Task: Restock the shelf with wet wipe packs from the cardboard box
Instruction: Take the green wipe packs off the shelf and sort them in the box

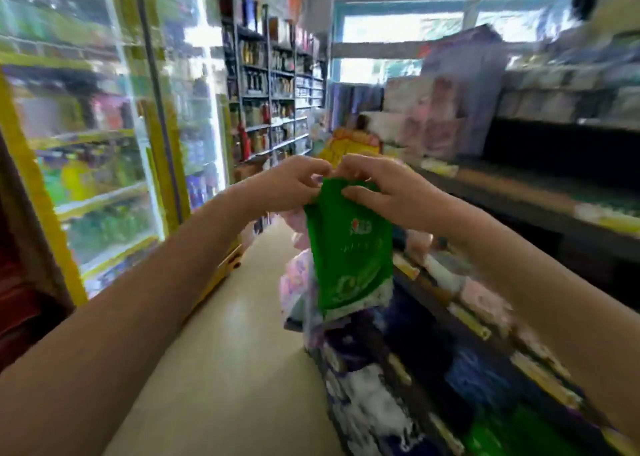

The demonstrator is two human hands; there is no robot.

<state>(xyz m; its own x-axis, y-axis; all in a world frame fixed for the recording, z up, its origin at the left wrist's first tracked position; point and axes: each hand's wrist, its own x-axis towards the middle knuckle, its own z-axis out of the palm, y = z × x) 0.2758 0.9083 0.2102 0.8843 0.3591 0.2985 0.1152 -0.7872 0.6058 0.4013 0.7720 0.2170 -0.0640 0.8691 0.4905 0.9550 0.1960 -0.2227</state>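
Blurred head-camera view down a shop aisle, with both bare forearms reaching in from the lower corners toward the centre of the frame.

Held up at centre: a green wet wipe pack, hanging upright with its top edge just below the fingertips. Pinched at that top edge by the left hand from the left side and by the right hand from the right, fingers of both curled over the pack, knuckles nearly meeting above it. Neither hand free or spread.

Running along the right side of the frame: a shelf in several tiers, with a dark bare stretch at upper right and blurred packets in pink, purple and green on the lower tiers toward the bottom right. Pack well clear of the shelf, out over the aisle floor and left of the shelf edge.

At left of the frame: glass-fronted coolers with yellow frames; further back at upper centre, racks of bottles.

No cardboard box identifiable anywhere in view; too much blur at lower centre to say what lies there.

Judged progress: mid-cycle, one pack lifted and in hand, not yet placed. Left to do: carrying this pack across to the right and setting it on the shelf, then more packs if any remain; number already stocked impossible to tell.
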